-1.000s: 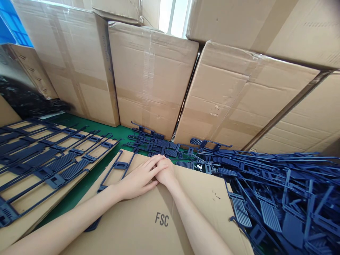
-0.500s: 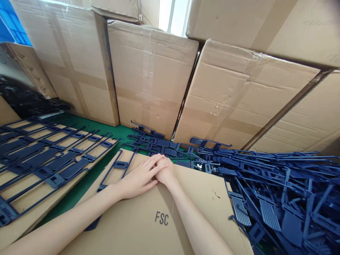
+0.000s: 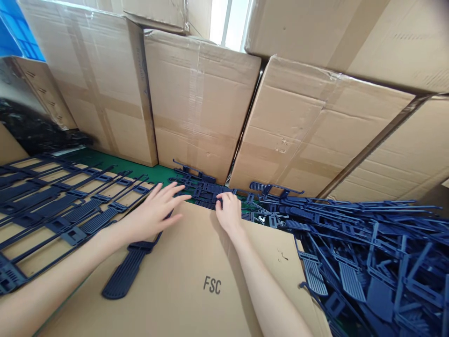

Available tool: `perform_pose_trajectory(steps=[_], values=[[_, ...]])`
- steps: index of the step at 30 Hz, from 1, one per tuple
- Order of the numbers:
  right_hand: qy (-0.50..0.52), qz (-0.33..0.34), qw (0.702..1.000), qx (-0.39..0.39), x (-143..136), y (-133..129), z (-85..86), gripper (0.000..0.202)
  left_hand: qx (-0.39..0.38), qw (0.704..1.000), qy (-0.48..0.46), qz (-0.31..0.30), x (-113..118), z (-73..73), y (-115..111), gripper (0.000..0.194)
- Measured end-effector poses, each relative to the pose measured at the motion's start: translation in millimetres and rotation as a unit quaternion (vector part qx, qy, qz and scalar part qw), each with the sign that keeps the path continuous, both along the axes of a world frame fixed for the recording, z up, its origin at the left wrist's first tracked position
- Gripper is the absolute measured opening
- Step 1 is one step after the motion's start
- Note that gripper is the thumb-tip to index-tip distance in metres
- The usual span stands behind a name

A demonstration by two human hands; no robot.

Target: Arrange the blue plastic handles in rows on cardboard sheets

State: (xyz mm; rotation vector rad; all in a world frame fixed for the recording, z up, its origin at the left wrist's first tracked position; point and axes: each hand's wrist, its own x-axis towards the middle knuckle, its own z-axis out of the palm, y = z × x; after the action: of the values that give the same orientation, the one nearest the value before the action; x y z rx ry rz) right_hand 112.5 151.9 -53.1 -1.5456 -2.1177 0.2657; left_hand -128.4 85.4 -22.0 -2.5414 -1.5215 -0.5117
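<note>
My left hand (image 3: 154, 213) is open with its fingers spread. It hovers over a dark blue plastic bracket with a ribbed paddle (image 3: 124, 274), hiding much of its frame. That bracket lies on a cardboard sheet (image 3: 182, 285) printed "FSC". At the sheet's far edge is my right hand (image 3: 229, 210), its fingers curled and thumb close to the index finger. Dark blue brackets (image 3: 206, 189) lie just behind those fingertips. What the right hand grips, if anything, is hidden.
A tangled heap of dark blue brackets (image 3: 382, 262) covers the right side. On the left, another cardboard sheet (image 3: 45, 238) carries rows of brackets. Tall taped cartons (image 3: 199, 103) stand along the back of the green surface (image 3: 140, 166). Black plastic wrap (image 3: 31, 131) lies at the far left.
My hands were laid together over the cardboard; now they are apart. The left has moved left over the bracket, the right slightly right to the sheet's far edge. The bracket's paddle is now uncovered.
</note>
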Motion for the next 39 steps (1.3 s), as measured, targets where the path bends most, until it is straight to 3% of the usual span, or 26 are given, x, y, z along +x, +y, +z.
perform_pose_trajectory(steps=[3, 7, 13, 18, 21, 24, 32, 39], values=[[-0.013, -0.046, 0.999, -0.006, 15, 11, -7.9, 0.039, -0.046, 0.997, -0.042, 0.049, -33, -17.6, -1, 0.054], [-0.032, -0.054, 0.998, -0.028, 20, 17, -21.7, 0.062, -0.091, 0.993, -0.067, 0.027, -37, -30.1, -12, 0.052], [-0.051, -0.054, 0.997, -0.037, 19, 19, -27.9, 0.041, -0.112, 0.993, -0.028, -0.001, -19, -20.2, -11, 0.048], [-0.043, -0.111, 0.993, 0.007, 19, 19, -24.0, 0.053, -0.09, 0.995, -0.047, 0.011, -18, -21.7, -5, 0.04], [-0.04, -0.124, 0.991, 0.024, 18, 19, -26.0, 0.046, -0.09, 0.995, -0.047, 0.007, -18, -26.0, -7, 0.04], [-0.041, -0.122, 0.991, 0.04, 17, 20, -29.2, 0.036, -0.081, 0.995, -0.064, 0.002, -17, -28.3, -11, 0.044], [-0.036, -0.065, 0.988, 0.135, 20, 16, -25.4, 0.038, -0.008, 0.98, -0.194, 0.035, -18, -31.5, -18, 0.051], [0.033, -0.113, 0.966, 0.231, 36, 17, -21.0, 0.03, -0.073, 0.973, -0.218, -0.011, -21, -35.4, -24, 0.071]])
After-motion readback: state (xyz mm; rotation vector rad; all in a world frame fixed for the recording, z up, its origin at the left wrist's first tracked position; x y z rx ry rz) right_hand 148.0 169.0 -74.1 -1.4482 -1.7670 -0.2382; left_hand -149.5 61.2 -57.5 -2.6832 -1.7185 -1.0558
